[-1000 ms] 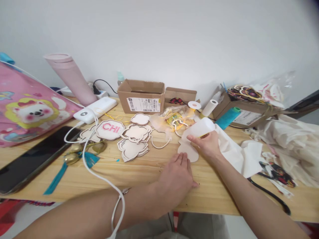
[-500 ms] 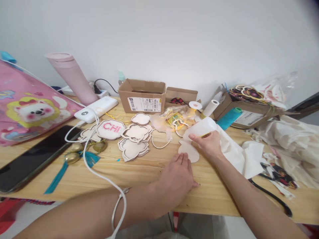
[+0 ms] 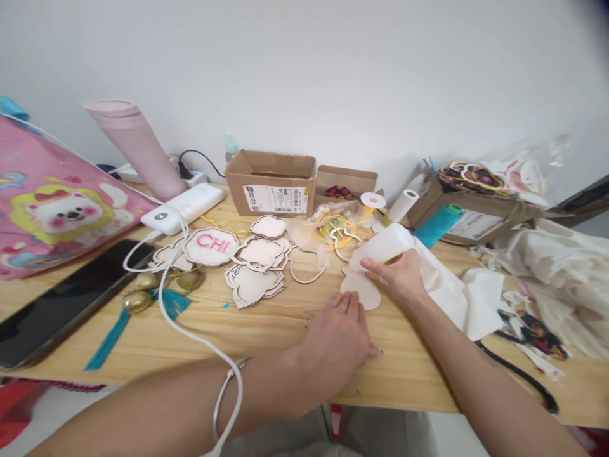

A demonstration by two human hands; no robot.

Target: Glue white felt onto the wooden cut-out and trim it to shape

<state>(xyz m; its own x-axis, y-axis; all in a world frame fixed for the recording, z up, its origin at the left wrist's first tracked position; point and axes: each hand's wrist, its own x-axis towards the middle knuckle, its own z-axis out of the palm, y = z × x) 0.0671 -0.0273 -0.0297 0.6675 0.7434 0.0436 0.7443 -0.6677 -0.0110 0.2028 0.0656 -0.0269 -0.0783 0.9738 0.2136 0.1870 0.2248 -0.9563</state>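
Observation:
A pale, rounded flat piece [image 3: 362, 290] lies on the wooden table. The fingertips of my left hand [image 3: 339, 339] rest on its near left edge, palm down with the fingers laid flat. My right hand [image 3: 402, 276] is wrapped round a white bottle [image 3: 387, 244], which is tilted over to the left with its end above the far part of the piece. White fabric [image 3: 450, 295] lies just right of my right hand. Left of the piece is a stack of cloud-shaped wooden pieces [image 3: 259, 257], beside a plaque with pink letters [image 3: 212, 246].
An open cardboard box [image 3: 271, 187] stands against the wall, with tangled yellow thread [image 3: 337, 230] near it. A blue spool [image 3: 438, 225] and a filled box [image 3: 480, 219] are at right. A phone [image 3: 71, 298], power bank [image 3: 183, 206] and pink tumbler [image 3: 137, 149] are at left.

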